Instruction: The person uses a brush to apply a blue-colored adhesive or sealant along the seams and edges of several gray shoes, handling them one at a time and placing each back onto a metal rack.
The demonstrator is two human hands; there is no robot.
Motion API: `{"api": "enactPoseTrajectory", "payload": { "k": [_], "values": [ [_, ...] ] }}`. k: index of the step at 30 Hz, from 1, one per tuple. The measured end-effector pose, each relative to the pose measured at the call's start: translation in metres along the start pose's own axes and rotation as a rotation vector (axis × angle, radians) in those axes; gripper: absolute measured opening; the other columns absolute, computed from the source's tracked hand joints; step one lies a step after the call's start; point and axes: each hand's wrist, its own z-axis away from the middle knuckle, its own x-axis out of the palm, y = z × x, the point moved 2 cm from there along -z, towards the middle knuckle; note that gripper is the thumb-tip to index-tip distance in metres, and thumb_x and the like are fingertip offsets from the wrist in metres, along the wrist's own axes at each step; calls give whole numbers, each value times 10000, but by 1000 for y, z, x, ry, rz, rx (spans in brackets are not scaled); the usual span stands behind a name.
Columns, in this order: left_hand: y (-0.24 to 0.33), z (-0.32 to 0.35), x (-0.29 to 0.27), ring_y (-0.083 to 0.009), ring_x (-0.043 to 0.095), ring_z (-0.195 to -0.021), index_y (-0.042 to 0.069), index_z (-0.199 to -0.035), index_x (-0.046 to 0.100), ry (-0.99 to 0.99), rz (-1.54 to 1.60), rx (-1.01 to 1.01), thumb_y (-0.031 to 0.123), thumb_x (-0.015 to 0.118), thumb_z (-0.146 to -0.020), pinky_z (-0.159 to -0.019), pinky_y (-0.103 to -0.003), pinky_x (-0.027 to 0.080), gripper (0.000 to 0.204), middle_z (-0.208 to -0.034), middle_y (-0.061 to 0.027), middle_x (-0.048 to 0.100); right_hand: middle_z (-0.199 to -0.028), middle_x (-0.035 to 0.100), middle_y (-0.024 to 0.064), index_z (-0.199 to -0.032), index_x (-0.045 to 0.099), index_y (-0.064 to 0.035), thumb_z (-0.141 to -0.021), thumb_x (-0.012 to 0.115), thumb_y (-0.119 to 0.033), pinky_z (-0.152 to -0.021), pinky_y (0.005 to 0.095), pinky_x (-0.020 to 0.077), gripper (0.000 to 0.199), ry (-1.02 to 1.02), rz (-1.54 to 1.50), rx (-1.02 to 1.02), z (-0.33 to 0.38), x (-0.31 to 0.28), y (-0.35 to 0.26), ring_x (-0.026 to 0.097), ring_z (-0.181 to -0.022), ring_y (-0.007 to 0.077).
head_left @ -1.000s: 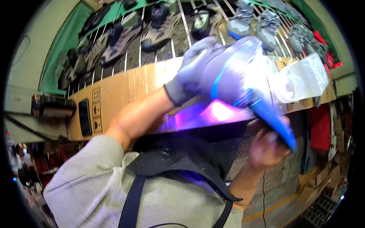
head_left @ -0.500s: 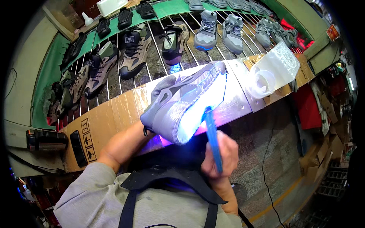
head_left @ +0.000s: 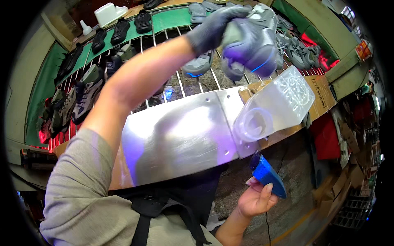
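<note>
My left hand (head_left: 213,29), in a dark grey glove, reaches far over the rack and is closed on a grey shoe (head_left: 257,45), blurred by motion. A blue curved line shows low on that shoe. Other grey shoes on the rack lie right behind and below it. Low on the right, my bare right hand (head_left: 257,200) grips a brush with a wide blue handle (head_left: 271,177), its dark bristles pointing up and left. The bristles are near the front edge of the metal plate (head_left: 180,139), just below a translucent plastic cup (head_left: 253,124).
A clear plastic container (head_left: 289,92) adjoins the cup. Brown-and-black shoes (head_left: 88,96) stand on the bar rack at left. Black soles (head_left: 120,31) lie on green cloth behind. At the back left are a white container (head_left: 108,15) and a small white funnel-shaped piece (head_left: 85,27).
My left hand has carried a grey shoe from above the metal plate to the far rack. The right hand has drawn the brush away from the shoe's sole, rightward and down.
</note>
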Motion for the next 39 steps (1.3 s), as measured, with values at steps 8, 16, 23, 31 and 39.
{"api": "enactPoseTrajectory", "payload": {
  "k": [8,16,23,31,39],
  "values": [
    [-124,-197,-41,-263,717,-704,-33,-1031,736,403,-1300,46,474,813,-702,-670,-370,579,609,-842,-197,740,-766,582,198,-961,577,141,-917,616,-254,-489,328,517,399,143,113,54,-62,-29,15,610,-594,251],
    [-163,-208,-17,-318,743,-902,11,-966,776,174,-1633,-253,446,664,-795,-800,-427,573,481,-1009,-231,747,-1118,678,203,-1217,605,77,-962,594,-234,-759,371,590,402,388,55,139,-35,-74,40,664,-896,268],
    [-64,-116,-31,-406,711,-956,22,-1198,667,23,-1932,690,370,633,-863,-847,-480,571,484,-1110,-239,714,-957,692,158,-1064,649,38,-1019,561,-262,-649,308,461,316,215,-154,172,-21,-30,25,601,-757,194],
    [86,106,-102,-294,747,-911,21,-1072,724,64,-1845,-264,403,745,-784,-772,-407,585,479,-998,-162,748,-851,672,147,-1076,626,52,-1021,566,-233,-591,299,447,296,-134,-145,190,35,49,19,588,-679,189],
    [46,209,-218,-254,753,-826,-28,-884,767,595,-1086,-157,404,878,-665,-766,-340,603,497,-891,-183,750,-958,667,137,-1143,612,57,-1025,568,-212,-656,307,448,297,-141,-47,139,46,69,8,579,-754,173]
  ]
}}
